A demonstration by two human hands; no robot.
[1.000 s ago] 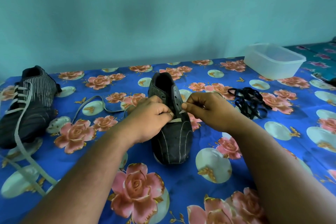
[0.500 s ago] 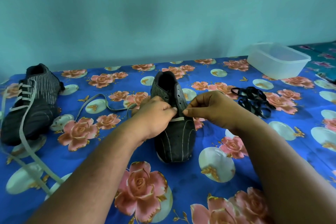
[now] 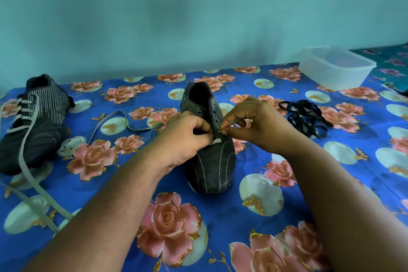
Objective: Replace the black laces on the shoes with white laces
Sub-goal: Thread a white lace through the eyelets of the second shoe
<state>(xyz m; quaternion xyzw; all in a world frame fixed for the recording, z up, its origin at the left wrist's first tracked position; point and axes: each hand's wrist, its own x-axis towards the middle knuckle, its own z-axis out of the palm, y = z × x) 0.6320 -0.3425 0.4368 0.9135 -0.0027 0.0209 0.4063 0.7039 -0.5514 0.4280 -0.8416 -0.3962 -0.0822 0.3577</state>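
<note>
A black striped shoe (image 3: 209, 161) stands toe toward me in the middle of the floral cloth. A white lace (image 3: 217, 141) crosses its lowest eyelets, and its free end trails left (image 3: 114, 117) over the cloth. My left hand (image 3: 185, 137) grips the shoe's left eyelet flap with curled fingers. My right hand (image 3: 256, 126) pinches the lace tip at the right eyelet row. A second black shoe (image 3: 37, 126), laced in white, lies at the far left. The removed black laces (image 3: 304, 119) lie bunched to the right.
A clear plastic container (image 3: 335, 68) stands at the back right. The white lace ends (image 3: 28, 174) of the left shoe run down toward the front left edge. A teal wall rises right behind the blue floral cloth (image 3: 242, 216).
My right hand has lifted slightly and brought the lace tip up against the right eyelet row. My left hand stays on the shoe's flap. The view has shifted a little.
</note>
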